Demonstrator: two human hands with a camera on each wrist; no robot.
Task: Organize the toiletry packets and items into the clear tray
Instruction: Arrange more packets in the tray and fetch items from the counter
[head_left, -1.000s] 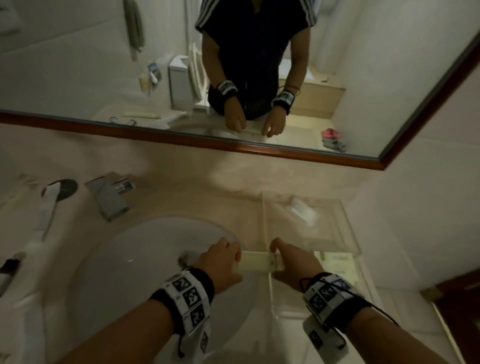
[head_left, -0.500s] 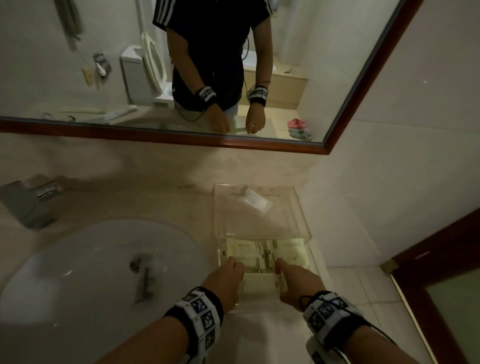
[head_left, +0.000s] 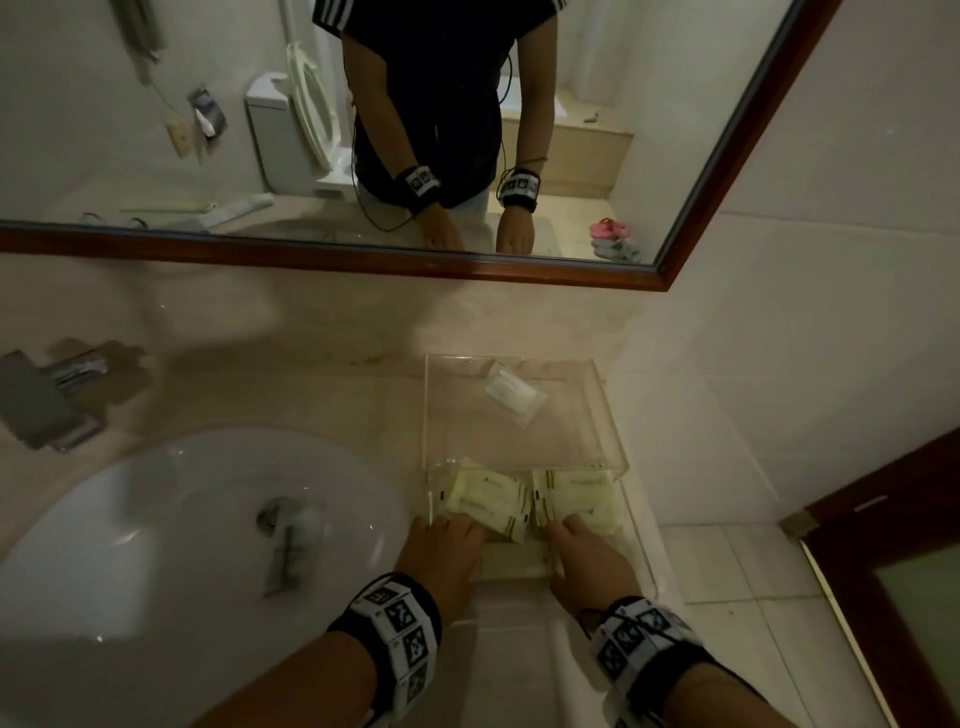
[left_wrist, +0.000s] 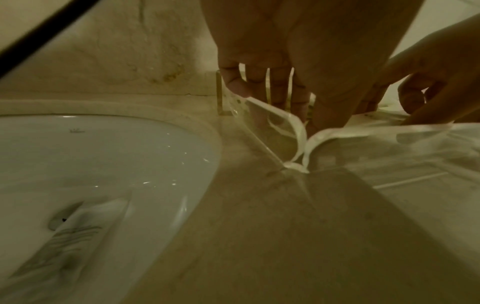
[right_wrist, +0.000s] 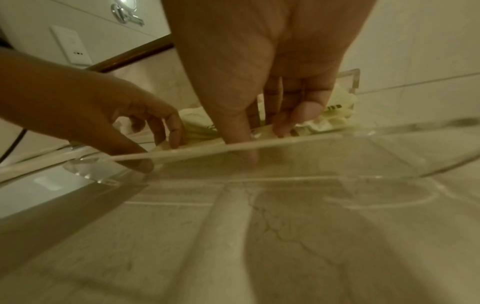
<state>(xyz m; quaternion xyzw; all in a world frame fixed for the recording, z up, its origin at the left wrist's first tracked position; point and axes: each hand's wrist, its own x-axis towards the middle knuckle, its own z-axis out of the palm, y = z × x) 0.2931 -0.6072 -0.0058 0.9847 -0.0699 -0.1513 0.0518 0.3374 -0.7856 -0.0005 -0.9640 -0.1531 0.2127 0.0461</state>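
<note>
The clear tray stands on the counter right of the sink. A small white packet lies in its back section. Two stacks of pale yellow packets fill the middle section. At the tray's near end I hold a long pale packet low inside the tray, one end in each hand. My left hand pinches its left end and my right hand its right end. In the right wrist view my right thumb shows through the tray's clear front wall. The left wrist view shows the tray's near left corner.
The white sink basin with its drain lies to the left, and the faucet is at the far left. A framed mirror runs along the back wall. The counter ends just right of the tray, above floor tiles and a dark door.
Both hands have carried the long pale packet from over the sink's edge to the right and down into the tray's near end. The head view has turned right.
</note>
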